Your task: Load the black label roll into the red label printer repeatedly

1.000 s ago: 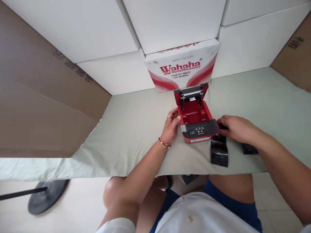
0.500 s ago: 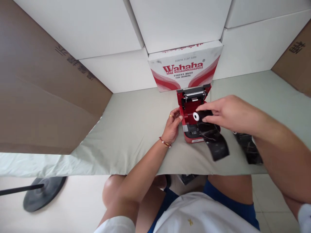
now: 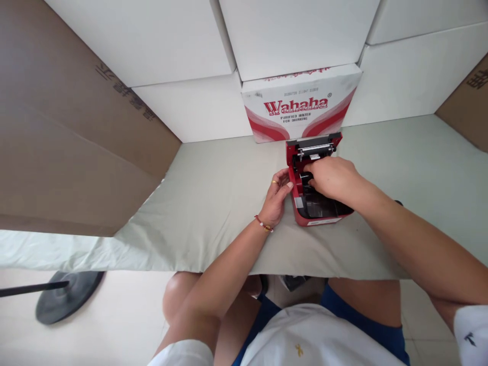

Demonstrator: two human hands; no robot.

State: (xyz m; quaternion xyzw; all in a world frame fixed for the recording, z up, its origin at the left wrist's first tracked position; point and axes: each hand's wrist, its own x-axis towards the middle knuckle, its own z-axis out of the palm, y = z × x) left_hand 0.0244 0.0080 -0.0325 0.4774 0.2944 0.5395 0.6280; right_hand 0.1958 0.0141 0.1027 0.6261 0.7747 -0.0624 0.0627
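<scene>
A small red printer (image 3: 301, 221) stands on the cloth-covered table with its lid (image 3: 314, 145) tilted up. My left hand (image 3: 277, 195) is closed round the printer's left side, thumb on the rim. Inside the bay, my right hand (image 3: 331, 175) grips a roll of black film (image 3: 305, 177), its fingertips partly hidden by the roll and the printer wall. The loose black strip from the roll lies over the front part of the bay. Under my right forearm, only a small dark bit of another black item shows.
Right behind the printer stands a white and red water carton (image 3: 301, 109). White boxes (image 3: 186, 112) are stacked along the back. A large brown carton (image 3: 76, 152) fills the left, another brown carton (image 3: 467, 107) the right. A green-grey cloth (image 3: 213, 203) covers the table.
My right hand has moved down and left, bringing the black roll into the printer's bay. The strip that hung over the front edge now lies within the printer. My left hand stays on its side.
</scene>
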